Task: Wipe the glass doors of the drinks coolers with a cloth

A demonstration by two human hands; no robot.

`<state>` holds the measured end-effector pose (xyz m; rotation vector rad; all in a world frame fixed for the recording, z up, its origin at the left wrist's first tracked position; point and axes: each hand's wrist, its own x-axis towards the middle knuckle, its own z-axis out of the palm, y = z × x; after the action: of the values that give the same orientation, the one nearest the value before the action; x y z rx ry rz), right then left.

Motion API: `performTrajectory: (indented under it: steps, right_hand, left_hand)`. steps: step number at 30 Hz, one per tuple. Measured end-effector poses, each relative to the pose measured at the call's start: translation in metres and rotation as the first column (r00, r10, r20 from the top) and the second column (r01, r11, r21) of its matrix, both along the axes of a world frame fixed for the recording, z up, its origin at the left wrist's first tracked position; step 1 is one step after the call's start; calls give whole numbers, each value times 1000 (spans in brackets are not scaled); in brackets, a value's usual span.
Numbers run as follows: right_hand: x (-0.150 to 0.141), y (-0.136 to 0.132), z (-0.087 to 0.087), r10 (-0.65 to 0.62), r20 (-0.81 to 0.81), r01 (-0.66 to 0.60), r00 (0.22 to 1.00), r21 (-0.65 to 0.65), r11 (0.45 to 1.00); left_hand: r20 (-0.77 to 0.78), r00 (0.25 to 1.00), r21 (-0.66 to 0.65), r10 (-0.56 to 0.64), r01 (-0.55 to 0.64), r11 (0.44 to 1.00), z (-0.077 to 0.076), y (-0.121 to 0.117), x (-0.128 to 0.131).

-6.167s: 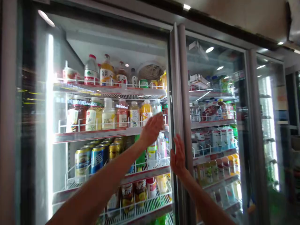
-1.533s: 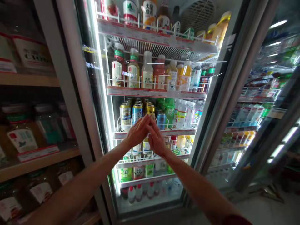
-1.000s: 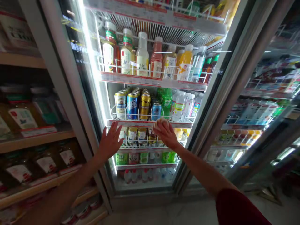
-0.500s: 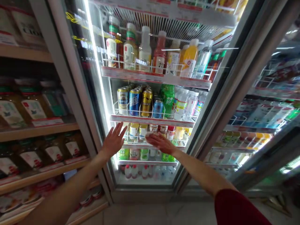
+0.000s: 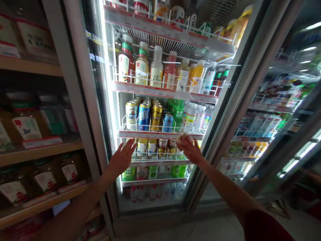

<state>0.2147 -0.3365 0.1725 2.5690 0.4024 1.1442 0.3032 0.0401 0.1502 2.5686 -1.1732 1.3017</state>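
In the head view, my left hand (image 5: 121, 160) is raised with its fingers stretched out and holds nothing. It is at the left side of a lit drinks fridge's glass door (image 5: 150, 205), in front of the lower can row. My right hand (image 5: 192, 151) is at the right side of the same door, fingers bent around a small whitish wad of cloth (image 5: 184, 136). Whether either hand touches the glass I cannot tell. Behind the glass are brown cans (image 5: 163, 147), a blue beer can (image 5: 143, 116) and a green bottle (image 5: 178, 110).
Wooden shelves (image 5: 40, 152) with bottles (image 5: 26, 124) stand close on the left. A metal door frame (image 5: 247, 100) runs up on the right, with another drinks fridge (image 5: 258, 137) beyond it. Tiled floor (image 5: 200, 227) shows below.
My right hand has moved right across the front of the door with the whitish cloth. My left hand stays near the left side, slightly lower. The view has shifted, showing more of the upper shelf.
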Motion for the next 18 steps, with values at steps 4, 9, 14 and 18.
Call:
performTrajectory:
  steps: [4,9,14,18]
  right_hand:
    - [2,-29,40,-317,322,229,892,282,932]
    - [-32,-16,-55,-343,141,297,929,270,916]
    - [-27,-33,-16,-318,151,266,936,291,919]
    - [-10,-53,63,-346,359,177,867,428,886]
  left_hand:
    - [-4,1000,-75,-30,29,997,-5,-5,1]
    - [-17,997,-129,-79,76,989,-13,-11,5]
    - [-16,996,-155,-86,82,985,-10,-12,1]
    - [-17,997,-133,-74,71,989,-4,-11,-5]
